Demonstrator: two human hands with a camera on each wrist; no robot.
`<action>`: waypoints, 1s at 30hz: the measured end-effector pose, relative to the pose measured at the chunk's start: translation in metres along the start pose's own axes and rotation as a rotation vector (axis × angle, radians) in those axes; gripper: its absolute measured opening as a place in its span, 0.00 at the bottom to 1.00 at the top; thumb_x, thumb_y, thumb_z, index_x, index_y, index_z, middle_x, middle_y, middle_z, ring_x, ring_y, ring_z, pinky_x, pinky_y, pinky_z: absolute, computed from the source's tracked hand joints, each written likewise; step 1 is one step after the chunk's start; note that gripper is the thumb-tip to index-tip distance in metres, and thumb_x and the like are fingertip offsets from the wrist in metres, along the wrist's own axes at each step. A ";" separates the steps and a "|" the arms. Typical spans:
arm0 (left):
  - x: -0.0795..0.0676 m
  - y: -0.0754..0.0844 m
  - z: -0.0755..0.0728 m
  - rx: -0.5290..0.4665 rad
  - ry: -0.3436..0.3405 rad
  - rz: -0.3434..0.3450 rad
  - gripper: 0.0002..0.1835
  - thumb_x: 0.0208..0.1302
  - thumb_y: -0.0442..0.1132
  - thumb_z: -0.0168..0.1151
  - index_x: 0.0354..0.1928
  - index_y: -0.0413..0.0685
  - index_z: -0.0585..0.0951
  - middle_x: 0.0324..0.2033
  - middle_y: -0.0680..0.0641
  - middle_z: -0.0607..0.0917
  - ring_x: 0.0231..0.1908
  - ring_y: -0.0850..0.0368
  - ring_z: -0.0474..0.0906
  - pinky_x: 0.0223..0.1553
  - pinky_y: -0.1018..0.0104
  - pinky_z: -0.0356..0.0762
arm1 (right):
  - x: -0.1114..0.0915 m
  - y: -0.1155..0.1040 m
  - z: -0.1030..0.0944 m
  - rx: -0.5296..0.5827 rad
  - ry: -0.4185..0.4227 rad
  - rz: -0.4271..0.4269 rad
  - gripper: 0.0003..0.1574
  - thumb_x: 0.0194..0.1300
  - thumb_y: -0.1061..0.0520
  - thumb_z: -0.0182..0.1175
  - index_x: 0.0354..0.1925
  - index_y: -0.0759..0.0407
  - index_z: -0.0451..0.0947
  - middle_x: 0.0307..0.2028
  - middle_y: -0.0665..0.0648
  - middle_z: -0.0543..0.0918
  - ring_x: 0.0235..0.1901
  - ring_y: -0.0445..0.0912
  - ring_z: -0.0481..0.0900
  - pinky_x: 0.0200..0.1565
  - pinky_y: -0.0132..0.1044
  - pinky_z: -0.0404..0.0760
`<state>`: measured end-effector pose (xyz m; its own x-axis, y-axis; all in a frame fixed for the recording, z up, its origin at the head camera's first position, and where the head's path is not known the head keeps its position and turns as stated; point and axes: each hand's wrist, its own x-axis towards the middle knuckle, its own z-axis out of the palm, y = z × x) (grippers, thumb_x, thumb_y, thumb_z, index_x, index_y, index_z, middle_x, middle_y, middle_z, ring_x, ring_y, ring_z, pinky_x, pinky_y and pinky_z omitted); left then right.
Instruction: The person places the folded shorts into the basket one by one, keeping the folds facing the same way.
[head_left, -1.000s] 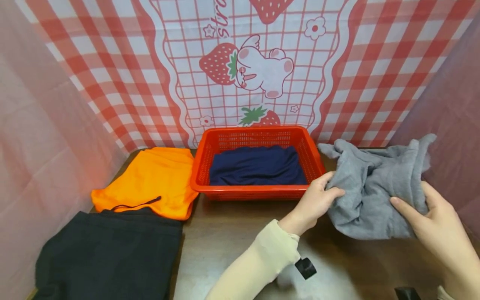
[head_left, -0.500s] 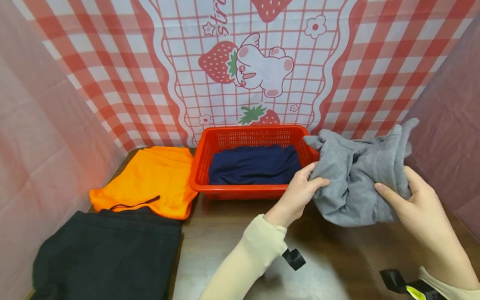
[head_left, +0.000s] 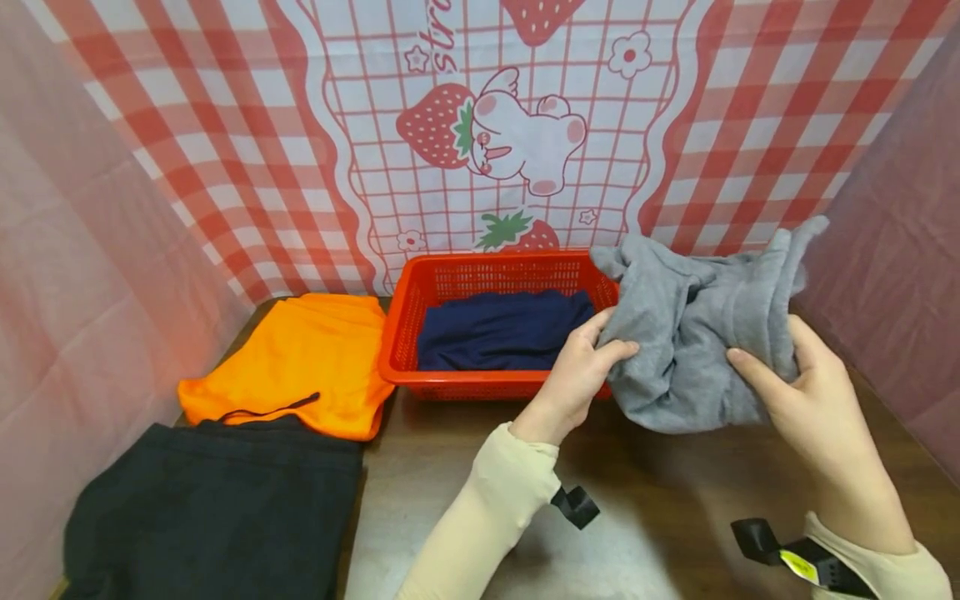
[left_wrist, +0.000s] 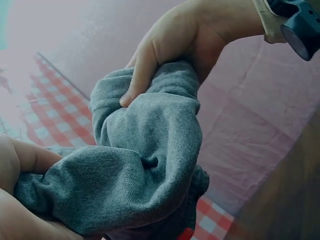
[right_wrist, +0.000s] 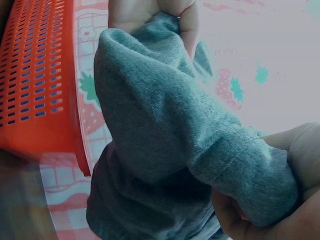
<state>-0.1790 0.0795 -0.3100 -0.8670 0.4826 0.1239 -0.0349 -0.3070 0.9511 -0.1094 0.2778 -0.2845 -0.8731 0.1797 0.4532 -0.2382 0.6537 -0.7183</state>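
Observation:
A bunched grey garment (head_left: 690, 333) is held in the air between both hands, in front of the right end of the red basket (head_left: 465, 379). My left hand (head_left: 573, 371) pinches its left edge, thumb on the near side. On the other edge, my right hand (head_left: 806, 387) grips a thick, rolled-looking band of the cloth. Both wrist views show the grey garment (left_wrist: 150, 130) sagging in folds between the hands; its exact kind cannot be told. Dark blue folded cloth (head_left: 502, 333) lies inside the basket, whose right end is partly hidden by the grey cloth.
Left of the basket lies a folded orange garment (head_left: 300, 358) with a black cord. A folded black garment (head_left: 217, 508) overlaps it in front. Checked strawberry-print cloth (head_left: 360, 150) hangs behind, and pink cloth walls (head_left: 892, 250) flank the wooden tabletop (head_left: 442, 467).
Both hands have moved left and slightly up and away, bringing the grey garment in front of the basket's right end. The other clothes have stayed put.

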 end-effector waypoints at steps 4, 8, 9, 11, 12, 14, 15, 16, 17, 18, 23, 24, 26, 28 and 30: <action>-0.001 0.005 -0.005 0.019 0.011 0.015 0.25 0.62 0.33 0.52 0.62 0.53 0.68 0.52 0.54 0.74 0.50 0.63 0.71 0.53 0.65 0.68 | 0.002 -0.005 0.006 0.048 0.013 -0.003 0.22 0.57 0.61 0.61 0.50 0.47 0.72 0.36 0.30 0.74 0.34 0.26 0.71 0.33 0.15 0.67; 0.000 0.008 -0.010 0.008 0.027 0.022 0.25 0.61 0.32 0.52 0.61 0.52 0.68 0.53 0.53 0.74 0.51 0.61 0.71 0.55 0.62 0.67 | 0.005 -0.008 0.013 0.078 0.024 -0.021 0.23 0.57 0.63 0.61 0.51 0.47 0.72 0.37 0.31 0.74 0.34 0.26 0.72 0.33 0.15 0.68; 0.000 0.009 -0.011 0.001 0.032 0.019 0.25 0.61 0.33 0.52 0.62 0.53 0.68 0.54 0.53 0.74 0.51 0.61 0.71 0.56 0.62 0.66 | 0.006 -0.008 0.014 0.086 0.025 -0.028 0.23 0.57 0.63 0.61 0.51 0.48 0.72 0.38 0.31 0.74 0.34 0.26 0.72 0.34 0.15 0.68; 0.000 0.010 -0.013 -0.019 0.044 0.021 0.26 0.61 0.32 0.52 0.62 0.52 0.67 0.55 0.52 0.73 0.53 0.60 0.70 0.57 0.60 0.65 | 0.008 -0.010 0.018 0.089 0.036 -0.041 0.23 0.57 0.63 0.61 0.51 0.51 0.72 0.38 0.32 0.74 0.34 0.27 0.72 0.34 0.16 0.69; 0.000 0.010 -0.015 -0.028 0.051 0.022 0.26 0.61 0.33 0.52 0.62 0.53 0.67 0.55 0.52 0.73 0.53 0.59 0.70 0.58 0.59 0.65 | 0.009 -0.011 0.020 0.092 0.039 -0.051 0.22 0.57 0.64 0.61 0.51 0.53 0.72 0.37 0.32 0.74 0.34 0.27 0.72 0.34 0.16 0.69; 0.000 0.011 -0.017 -0.046 0.066 0.020 0.26 0.61 0.33 0.52 0.62 0.53 0.67 0.56 0.52 0.73 0.54 0.59 0.69 0.58 0.58 0.64 | 0.011 -0.013 0.023 0.102 0.044 -0.062 0.22 0.57 0.64 0.61 0.51 0.55 0.72 0.37 0.33 0.74 0.34 0.28 0.72 0.34 0.16 0.69; 0.001 0.011 -0.017 -0.053 0.074 0.025 0.26 0.61 0.33 0.53 0.62 0.53 0.67 0.56 0.51 0.73 0.55 0.58 0.69 0.58 0.58 0.64 | 0.012 -0.014 0.025 0.108 0.046 -0.066 0.21 0.57 0.64 0.61 0.51 0.56 0.73 0.37 0.33 0.74 0.34 0.28 0.73 0.34 0.17 0.69; 0.001 0.011 -0.019 -0.062 0.079 0.029 0.26 0.61 0.34 0.53 0.62 0.53 0.67 0.56 0.51 0.73 0.55 0.58 0.69 0.58 0.57 0.64 | 0.013 -0.015 0.027 0.111 0.046 -0.072 0.22 0.57 0.64 0.61 0.51 0.57 0.72 0.37 0.33 0.74 0.34 0.28 0.73 0.34 0.17 0.69; 0.001 0.011 -0.020 -0.067 0.086 0.032 0.25 0.61 0.34 0.53 0.61 0.53 0.68 0.56 0.52 0.73 0.54 0.58 0.69 0.58 0.57 0.64 | 0.014 -0.015 0.029 0.116 0.044 -0.077 0.22 0.57 0.63 0.61 0.52 0.58 0.72 0.37 0.33 0.75 0.35 0.28 0.73 0.35 0.17 0.69; 0.001 0.012 -0.021 -0.074 0.093 0.035 0.24 0.61 0.35 0.54 0.61 0.53 0.68 0.55 0.52 0.73 0.54 0.58 0.69 0.58 0.57 0.64 | 0.014 -0.016 0.030 0.117 0.042 -0.081 0.23 0.57 0.63 0.61 0.52 0.59 0.71 0.38 0.34 0.75 0.35 0.29 0.73 0.35 0.17 0.69; 0.001 0.014 -0.026 -0.090 0.110 0.068 0.24 0.60 0.36 0.57 0.59 0.55 0.70 0.54 0.53 0.74 0.53 0.57 0.70 0.57 0.57 0.65 | 0.016 -0.020 0.037 0.105 0.045 -0.098 0.26 0.58 0.62 0.61 0.55 0.61 0.70 0.40 0.35 0.74 0.37 0.29 0.72 0.37 0.18 0.68; 0.001 0.015 -0.027 -0.092 0.114 0.073 0.24 0.60 0.36 0.57 0.59 0.55 0.70 0.54 0.52 0.74 0.53 0.57 0.70 0.57 0.57 0.65 | 0.016 -0.021 0.038 0.104 0.049 -0.100 0.26 0.57 0.62 0.61 0.55 0.61 0.70 0.40 0.35 0.74 0.38 0.29 0.72 0.38 0.18 0.68; 0.001 0.017 -0.028 -0.110 0.118 0.076 0.24 0.59 0.35 0.58 0.59 0.56 0.70 0.54 0.52 0.73 0.53 0.56 0.70 0.57 0.57 0.65 | 0.017 -0.024 0.041 0.102 0.063 -0.108 0.24 0.57 0.63 0.61 0.53 0.62 0.70 0.39 0.34 0.74 0.37 0.29 0.72 0.37 0.18 0.68; 0.000 0.019 -0.029 -0.147 0.118 0.076 0.24 0.59 0.35 0.57 0.59 0.54 0.70 0.55 0.51 0.73 0.53 0.56 0.70 0.57 0.57 0.65 | 0.017 -0.026 0.043 0.112 0.073 -0.115 0.23 0.56 0.63 0.61 0.52 0.64 0.71 0.37 0.34 0.74 0.36 0.29 0.72 0.37 0.18 0.68; 0.000 0.022 -0.031 -0.198 0.121 0.074 0.23 0.59 0.36 0.56 0.59 0.52 0.70 0.54 0.51 0.73 0.51 0.56 0.70 0.56 0.57 0.65 | 0.018 -0.027 0.045 0.124 0.081 -0.124 0.22 0.56 0.64 0.62 0.50 0.64 0.71 0.36 0.34 0.74 0.36 0.30 0.72 0.37 0.19 0.68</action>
<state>-0.1947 0.0473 -0.2979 -0.9238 0.3542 0.1454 -0.0550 -0.4985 0.8651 -0.1378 0.2304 -0.2802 -0.7977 0.1655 0.5799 -0.3969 0.5799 -0.7114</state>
